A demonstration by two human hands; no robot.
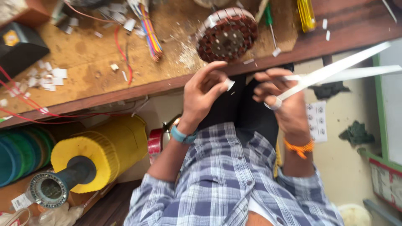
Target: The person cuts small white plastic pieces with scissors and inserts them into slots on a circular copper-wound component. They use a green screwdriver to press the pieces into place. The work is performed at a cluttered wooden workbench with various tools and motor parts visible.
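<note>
My left hand (pixel 205 92), with a blue band at the wrist, pinches a small white paper piece (pixel 229 85) between thumb and fingers. My right hand (pixel 281 102), with an orange thread at the wrist, grips long white paper strips (pixel 335 70) that run up and to the right; one end curls round a finger. Both hands are close together, just below the edge of the wooden workbench (pixel 92 62). A round motor stator (pixel 227 34) with reddish-brown laminations lies on the bench just above my hands.
On the bench lie a bundle of coloured wires (pixel 150 35), red wires, white paper scraps (pixel 52 77), a black box (pixel 19 46), and green (pixel 270 21) and yellow-handled (pixel 306 14) screwdrivers. Below it stand a yellow spool (pixel 100 150) and a red tape roll (pixel 155 142).
</note>
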